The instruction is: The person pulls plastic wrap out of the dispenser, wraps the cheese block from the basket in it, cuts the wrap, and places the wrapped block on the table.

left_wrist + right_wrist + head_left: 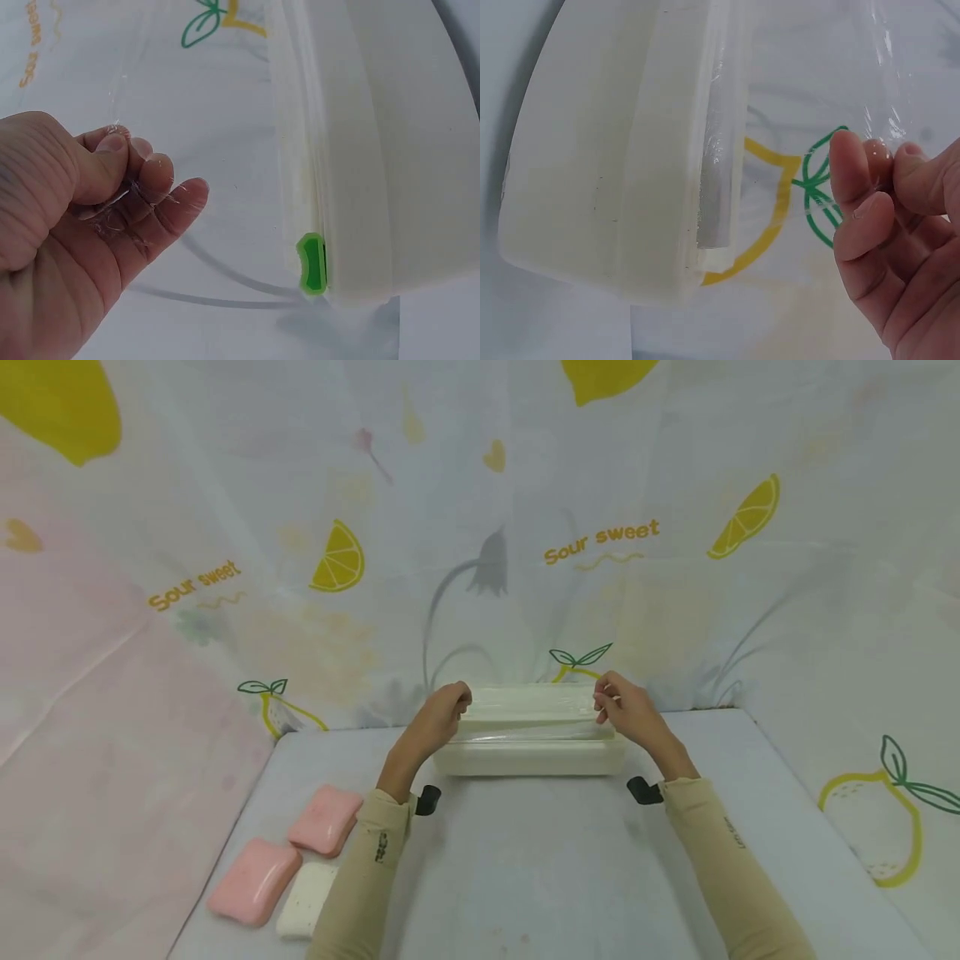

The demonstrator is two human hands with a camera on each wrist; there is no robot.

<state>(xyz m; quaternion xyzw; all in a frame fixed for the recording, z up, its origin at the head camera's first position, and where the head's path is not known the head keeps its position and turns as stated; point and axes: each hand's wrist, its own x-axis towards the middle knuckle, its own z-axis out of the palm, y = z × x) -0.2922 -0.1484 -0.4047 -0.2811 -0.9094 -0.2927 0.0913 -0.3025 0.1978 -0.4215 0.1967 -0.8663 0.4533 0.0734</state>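
A cream-coloured cling film dispenser (pixel 528 762) stands at the back of the table, its lid (pixel 534 699) raised. Clear cling film (pixel 525 732) stretches between my hands above it. My left hand (pixel 437 720) pinches one corner of the film between thumb and forefinger, and some of the film lies crumpled across the other fingers. At the opposite corner, my right hand (pixel 628 708) pinches the film in the same way. The film roll (pixel 718 142) shows inside the box in the right wrist view. A green slider (pixel 313 264) sits at the dispenser's edge in the left wrist view.
Two pink soap bars (pixel 326 820) and a white soap bar (pixel 306 900) lie at the table's left, beside my left forearm. A cloth backdrop (pixel 495 635) printed with lemons rises right behind the dispenser. The white table (pixel 525 860) extends in front.
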